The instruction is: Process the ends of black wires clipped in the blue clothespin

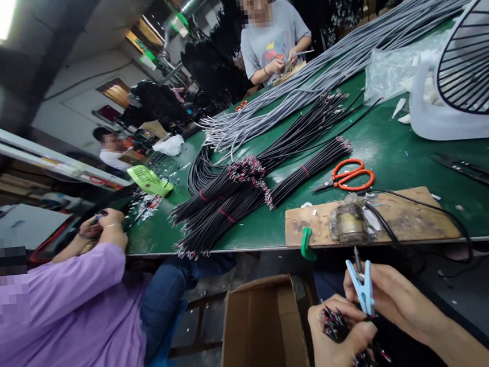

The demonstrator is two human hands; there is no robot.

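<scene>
A light-blue spring clip [364, 293] sits at the lower end of a metal spindle, which juts from a small motor [351, 224]. My right hand [393, 293] is closed around the clip, with fingers behind it and on both sides. Just below, my left hand [332, 335] grips a bundle of thin black cables [334, 323] whose red, white and black wire ends stick out. The left thumb lies close under the clip's narrow end. Whether a wire is pinched in the clip is too small to tell.
Orange-handled scissors [355, 175], tied black cable bundles [220, 202] and long grey cables [272, 104] lie on the green table [405, 161]. The motor's board [418, 214] is at its edge. Below stands a cardboard box [261, 330]. A fan [430, 104] is right; a co-worker [76, 312] sits left.
</scene>
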